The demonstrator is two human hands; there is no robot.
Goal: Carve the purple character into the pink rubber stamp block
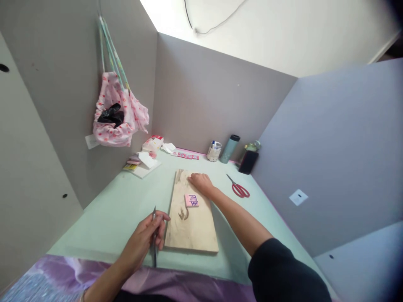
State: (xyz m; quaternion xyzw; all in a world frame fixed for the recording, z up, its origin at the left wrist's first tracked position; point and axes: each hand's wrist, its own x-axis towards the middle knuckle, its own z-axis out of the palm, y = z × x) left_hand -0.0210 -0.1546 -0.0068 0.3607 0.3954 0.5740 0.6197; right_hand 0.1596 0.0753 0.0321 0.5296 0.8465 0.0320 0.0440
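Note:
A wooden board point(201, 233) lies on the pale green table. On its middle sits a small pink square block point(191, 200) with purple markings, beside a brown stain or shaving. My left hand point(150, 230), at the board's left edge, holds a slim craft knife point(154, 247) with its pointed tip up. My right hand point(201, 183) rests on the upper right part of the board, beyond the block. Its fingers are curled together, and whatever they may hold is hidden.
Red-handled scissors point(240, 191) lie right of the board. Behind stand a pen cup point(214, 151), a teal bottle point(230, 149) and a dark phone point(248, 162). Papers point(146, 160) lie at the back left. A pink fabric bag point(115, 132) hangs on the left partition.

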